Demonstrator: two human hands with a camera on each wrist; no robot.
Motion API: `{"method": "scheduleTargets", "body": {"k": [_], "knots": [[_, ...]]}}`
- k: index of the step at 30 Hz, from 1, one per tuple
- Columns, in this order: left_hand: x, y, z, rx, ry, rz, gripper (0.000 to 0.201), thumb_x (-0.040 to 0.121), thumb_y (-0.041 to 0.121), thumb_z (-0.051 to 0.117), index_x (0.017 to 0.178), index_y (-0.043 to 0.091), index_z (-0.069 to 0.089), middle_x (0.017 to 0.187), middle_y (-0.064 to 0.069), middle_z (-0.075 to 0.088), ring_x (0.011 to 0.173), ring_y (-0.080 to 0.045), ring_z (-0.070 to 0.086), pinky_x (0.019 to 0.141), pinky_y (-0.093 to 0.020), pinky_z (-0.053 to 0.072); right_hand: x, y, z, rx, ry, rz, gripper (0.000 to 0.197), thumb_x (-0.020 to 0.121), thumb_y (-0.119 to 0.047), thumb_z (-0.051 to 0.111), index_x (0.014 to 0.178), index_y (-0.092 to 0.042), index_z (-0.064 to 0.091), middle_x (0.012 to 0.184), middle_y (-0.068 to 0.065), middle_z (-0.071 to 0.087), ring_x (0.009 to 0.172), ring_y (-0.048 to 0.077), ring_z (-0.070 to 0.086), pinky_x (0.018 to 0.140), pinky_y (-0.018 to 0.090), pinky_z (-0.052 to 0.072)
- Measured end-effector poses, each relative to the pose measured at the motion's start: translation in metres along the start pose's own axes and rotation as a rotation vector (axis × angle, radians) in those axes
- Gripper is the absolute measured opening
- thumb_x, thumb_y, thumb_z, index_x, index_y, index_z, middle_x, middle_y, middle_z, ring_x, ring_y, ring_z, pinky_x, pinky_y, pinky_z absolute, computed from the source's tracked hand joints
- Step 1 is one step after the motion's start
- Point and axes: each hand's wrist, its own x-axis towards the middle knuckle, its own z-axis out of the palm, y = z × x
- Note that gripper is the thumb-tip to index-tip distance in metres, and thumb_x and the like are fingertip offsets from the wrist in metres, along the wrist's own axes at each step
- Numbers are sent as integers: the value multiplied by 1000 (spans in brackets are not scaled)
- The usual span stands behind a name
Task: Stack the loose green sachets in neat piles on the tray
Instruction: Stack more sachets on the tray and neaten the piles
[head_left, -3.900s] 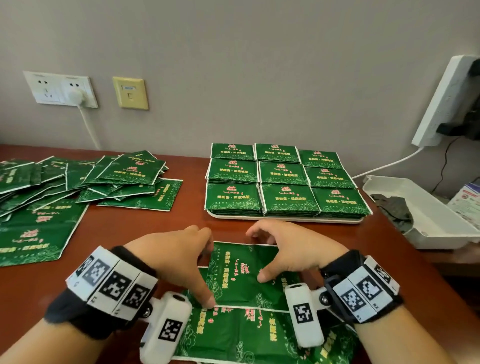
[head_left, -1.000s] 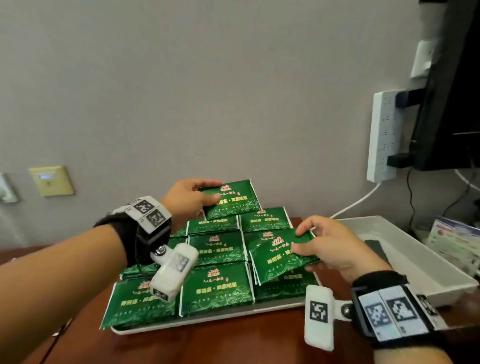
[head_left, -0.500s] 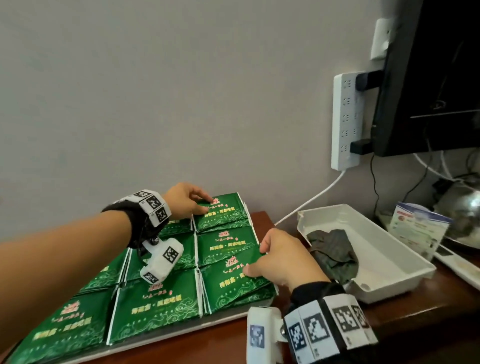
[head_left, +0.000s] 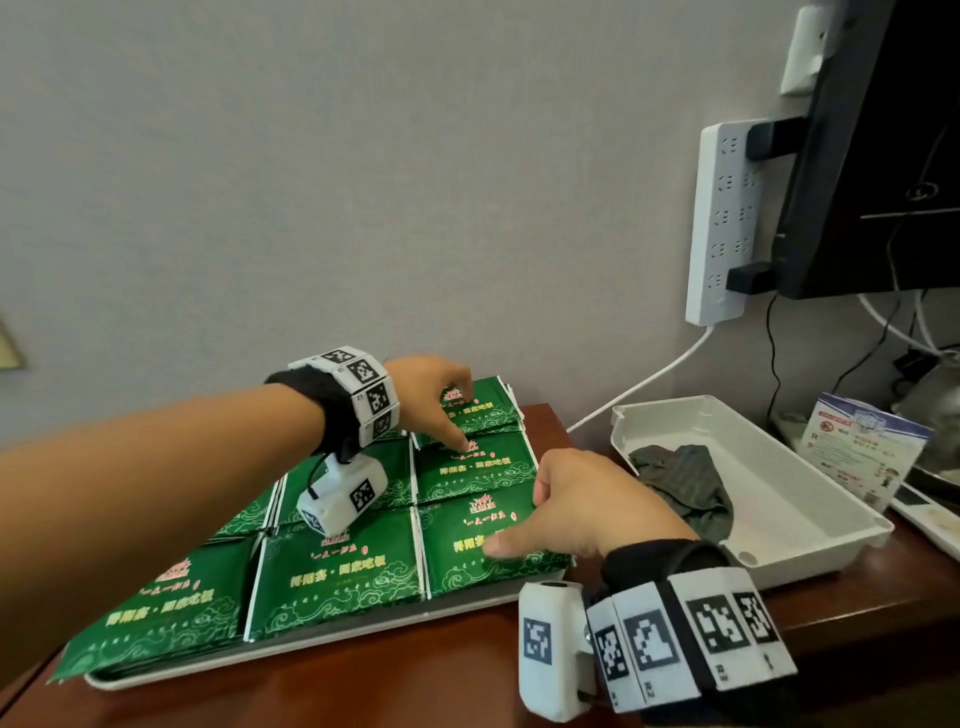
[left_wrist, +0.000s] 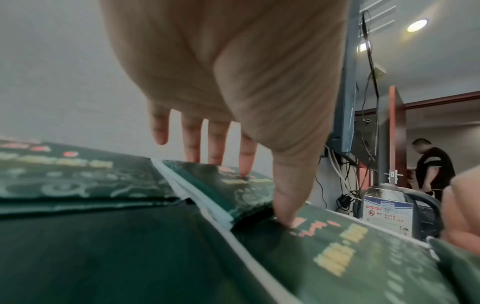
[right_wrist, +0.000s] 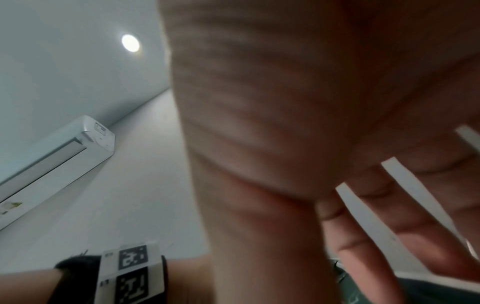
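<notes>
Green sachets (head_left: 337, 569) piled in rows on a pale tray (head_left: 363, 631), tray on a dark wooden surface (head_left: 415, 686) by the wall; near-left corner of the tray hidden under the left forearm, so pile count there uncertain. Left hand (head_left: 431, 387) reaching to the far right pile (head_left: 480, 410), fingers (left_wrist: 245, 158) straight and spread, tips resting on the top sachet, thumb pressed down at that pile's near edge beside the middle pile (head_left: 475, 467); nothing gripped. Left wrist view: white sachet edges visible along the side of the far pile, print blurred. Right hand (head_left: 582, 506) over the near right pile (head_left: 467, 551), thumb flat on the top sachet, fingers at the pile's right edge, tips hidden behind the hand. Right wrist view: palm fills the picture, fingers (right_wrist: 405, 222) extended and apart, blurred, holding nothing; contact with the pile not visible here. White bin (head_left: 810, 519) just right of the tray, dark cloth (head_left: 685, 483) inside, far end cut by a leaflet (head_left: 867, 452). Power strip (head_left: 722, 223) on the wall, cable running down behind the bin. Dark screen (head_left: 883, 156) cut off at the right edge.
</notes>
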Motion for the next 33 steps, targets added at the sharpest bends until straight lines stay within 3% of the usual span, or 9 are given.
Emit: {"method": "scheduleTargets", "body": {"k": [2, 5, 10, 17, 22, 28, 31, 33], "knots": [[0, 1, -2, 14, -16, -8, 62, 76, 47, 81, 129, 31, 53, 138, 3, 55, 119, -21, 55, 96, -37, 47, -4, -2, 0, -51, -50, 3, 85, 55, -60, 91, 118, -20, 50, 119, 0, 50, 109, 21, 55, 94, 43, 51], [0, 3, -8, 19, -41, -17, 59, 81, 36, 78, 132, 30, 51, 141, -1, 52, 115, -23, 57, 86, -33, 47, -4, -5, 5, -96, -95, 19, 93, 55, -49, 95, 127, -21, 44, 124, 1, 42, 118, 26, 51, 99, 48, 49], [0, 1, -11, -14, -67, -19, 57, 81, 33, 78, 131, 31, 51, 143, -1, 50, 119, -23, 55, 98, -41, 48, 3, -6, 11, -96, -85, 37, 89, 58, -40, 95, 127, -19, 43, 124, 4, 41, 119, 30, 52, 100, 49, 50], [1, -1, -4, -79, -60, -4, 55, 81, 32, 79, 127, 29, 51, 140, -2, 51, 112, -22, 54, 96, -38, 46, 7, -3, 13, -102, -73, 32, 84, 58, -42, 95, 123, -20, 47, 120, 2, 44, 112, 26, 54, 96, 47, 51], [3, -1, 1, -108, -32, 24, 50, 81, 29, 79, 122, 28, 52, 130, -1, 56, 98, -17, 52, 85, -31, 42, 8, -2, 12, -108, -72, 23, 74, 58, -45, 94, 109, -19, 47, 114, 2, 50, 106, 24, 57, 92, 45, 53], [5, -4, 3, -131, -24, 24, 50, 78, 30, 80, 120, 31, 52, 124, 4, 54, 101, -19, 54, 93, -36, 48, 8, -4, 11, -137, -86, 29, 63, 57, -47, 93, 89, -21, 46, 113, 3, 54, 101, 23, 58, 91, 43, 54], [4, -6, 5, -149, -7, 22, 49, 78, 30, 81, 118, 33, 53, 116, 6, 55, 97, -18, 56, 91, -37, 50, 7, -6, 11, -154, -83, 43, 62, 56, -50, 93, 80, -23, 42, 109, 3, 53, 90, 21, 56, 85, 39, 53], [3, -8, 6, -156, 6, 26, 48, 78, 29, 81, 117, 33, 54, 118, 6, 56, 98, -18, 56, 91, -37, 50, 6, -7, 11, -162, -78, 47, 64, 56, -51, 93, 78, -24, 40, 110, 3, 53, 91, 21, 55, 86, 40, 54]]}}
